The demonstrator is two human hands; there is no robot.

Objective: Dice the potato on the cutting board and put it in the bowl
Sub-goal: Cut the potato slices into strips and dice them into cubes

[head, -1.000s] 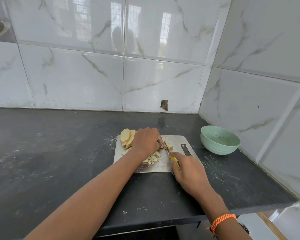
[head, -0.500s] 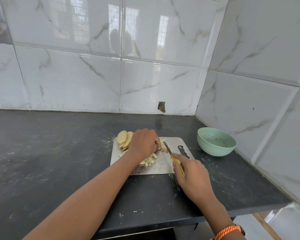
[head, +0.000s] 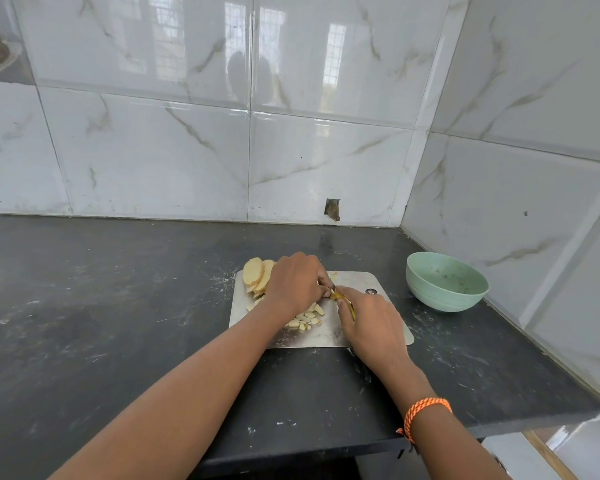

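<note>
A home kitchen — dark stone counter (head: pixel 118 306), marbled wall tiles (head: pixel 326 161), cutting board (head: pixel 357 282) — bowl (head: pixel 445 282) nearby.

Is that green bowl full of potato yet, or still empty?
Nearly empty. The green bowl shows only a few small specks inside; the diced pieces still lie on the cutting board.

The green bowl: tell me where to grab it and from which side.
Take the green bowl by its near left rim, coming from the cutting board side. It stands upright and open-topped, its walls flare outward, and the tiled walls close off its far and right sides. Both hands are busy at the board for now.
</note>
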